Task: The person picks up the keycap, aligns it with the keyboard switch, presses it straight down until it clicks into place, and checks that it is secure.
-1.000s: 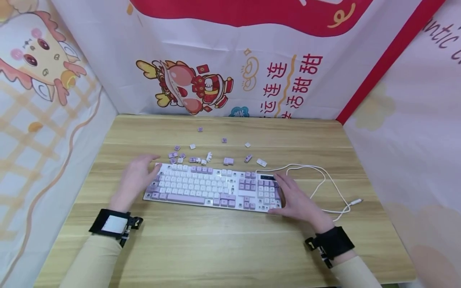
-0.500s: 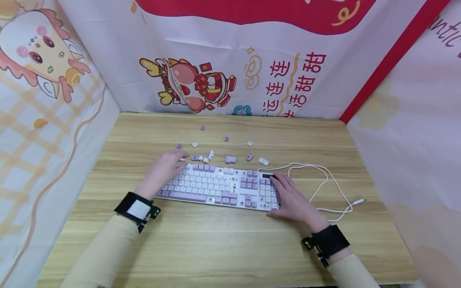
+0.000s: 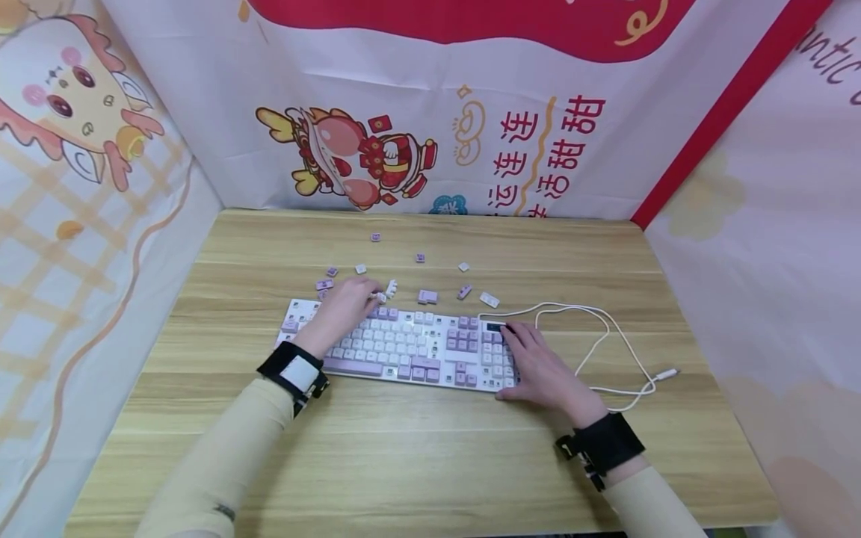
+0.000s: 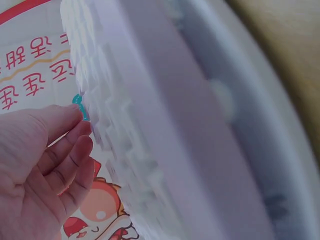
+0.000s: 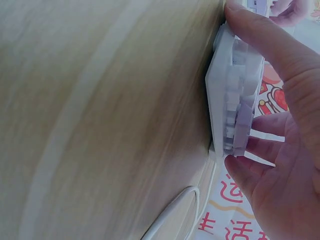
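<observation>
Keyboard (image 3: 403, 347) lies on counter (image 3: 430, 463), well apart from near edge; right hand (image 3: 543, 373) grips its right end. Left hand (image 3: 344, 308) at loose white keycaps (image 3: 392, 288) past keyboard's far edge, can't tell if pinching any.

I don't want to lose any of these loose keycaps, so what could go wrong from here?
The left hand is close to the loose keycaps behind the keyboard, so its fingers might scatter some. The right hand grips the keyboard's right end; shifting it backward could push keycaps across the table. The looped white cable near that hand might get snagged.
</observation>
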`<state>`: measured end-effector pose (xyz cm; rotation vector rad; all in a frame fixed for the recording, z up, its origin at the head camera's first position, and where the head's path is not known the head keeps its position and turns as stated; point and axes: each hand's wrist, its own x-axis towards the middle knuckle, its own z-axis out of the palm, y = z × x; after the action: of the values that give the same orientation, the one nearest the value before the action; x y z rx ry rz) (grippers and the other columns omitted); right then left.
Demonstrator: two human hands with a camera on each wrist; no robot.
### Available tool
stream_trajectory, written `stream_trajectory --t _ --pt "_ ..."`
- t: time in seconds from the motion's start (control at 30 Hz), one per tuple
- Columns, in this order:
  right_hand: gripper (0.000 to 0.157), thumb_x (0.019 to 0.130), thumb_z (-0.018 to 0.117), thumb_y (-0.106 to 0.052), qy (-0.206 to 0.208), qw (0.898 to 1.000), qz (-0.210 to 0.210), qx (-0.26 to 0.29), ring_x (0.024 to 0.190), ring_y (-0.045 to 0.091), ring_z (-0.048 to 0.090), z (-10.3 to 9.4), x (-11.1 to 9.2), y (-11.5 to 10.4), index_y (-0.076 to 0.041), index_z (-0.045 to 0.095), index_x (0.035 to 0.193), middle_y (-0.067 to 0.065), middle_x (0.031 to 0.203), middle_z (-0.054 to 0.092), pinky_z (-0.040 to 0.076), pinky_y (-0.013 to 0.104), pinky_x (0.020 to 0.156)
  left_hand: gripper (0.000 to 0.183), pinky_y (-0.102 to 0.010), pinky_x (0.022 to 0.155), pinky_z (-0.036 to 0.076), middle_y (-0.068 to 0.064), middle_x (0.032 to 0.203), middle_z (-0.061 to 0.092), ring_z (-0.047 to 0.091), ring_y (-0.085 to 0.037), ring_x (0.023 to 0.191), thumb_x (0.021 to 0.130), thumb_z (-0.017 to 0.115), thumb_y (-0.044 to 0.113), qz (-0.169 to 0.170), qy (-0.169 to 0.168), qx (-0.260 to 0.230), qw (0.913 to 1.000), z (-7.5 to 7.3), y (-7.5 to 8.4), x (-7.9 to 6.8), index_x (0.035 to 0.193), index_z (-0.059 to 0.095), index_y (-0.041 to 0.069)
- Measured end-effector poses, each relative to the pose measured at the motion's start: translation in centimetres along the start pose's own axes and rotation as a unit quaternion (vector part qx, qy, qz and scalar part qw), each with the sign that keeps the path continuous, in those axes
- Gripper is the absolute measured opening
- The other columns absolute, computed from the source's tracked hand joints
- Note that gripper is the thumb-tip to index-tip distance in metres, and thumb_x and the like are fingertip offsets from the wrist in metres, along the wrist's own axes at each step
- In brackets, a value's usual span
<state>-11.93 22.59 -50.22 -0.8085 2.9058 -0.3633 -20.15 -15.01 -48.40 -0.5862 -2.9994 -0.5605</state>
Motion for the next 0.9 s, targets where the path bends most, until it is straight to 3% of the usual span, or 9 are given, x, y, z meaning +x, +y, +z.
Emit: stream_trajectory --t 0.2,0.53,0.9 --pt "0.123 0.063 0.088 -0.057 0.000 1.000 0.002 -0.008 0.144 0.041 0.032 0.1 0.1 -0.1 0.006 0.032 0.151 0.026 0.157 0.033 0.033 0.051 0.121 0.026 -0.042 0.087 0.059 -0.014 0.112 0.072 0.069 -0.030 0.101 0.090 0.072 0.010 0.004 -0.014 0.027 0.9995 0.7 0.4 1.3 0.116 0.070 0.006" --pt "0.123 0.060 0.090 -0.055 0.004 1.000 -0.001 -0.011 0.141 0.041 0.036 -0.1 0.3 -0.3 0.008 0.035 0.149 0.027 0.154 0.035 0.036 0.050 0.119 0.028 -0.040 0.087 0.058 -0.011 0.116 0.071 0.068 -0.027 0.104 0.089 0.074 0.008 -0.052 -0.100 0.014 0.9936 0.4 1.0 2.9 0.117 0.069 0.008" --pt "0.124 0.057 0.091 -0.056 0.014 1.000 -0.009 -0.015 0.139 0.041 0.038 -0.2 0.3 -0.4 0.009 0.037 0.148 0.028 0.153 0.036 0.039 0.049 0.117 0.013 -0.036 0.079 0.056 -0.007 0.102 0.070 0.066 -0.022 0.091 0.092 0.069 0.008 -0.057 -0.105 -0.003 0.9928 0.9 0.5 3.4 0.105 0.066 0.009"
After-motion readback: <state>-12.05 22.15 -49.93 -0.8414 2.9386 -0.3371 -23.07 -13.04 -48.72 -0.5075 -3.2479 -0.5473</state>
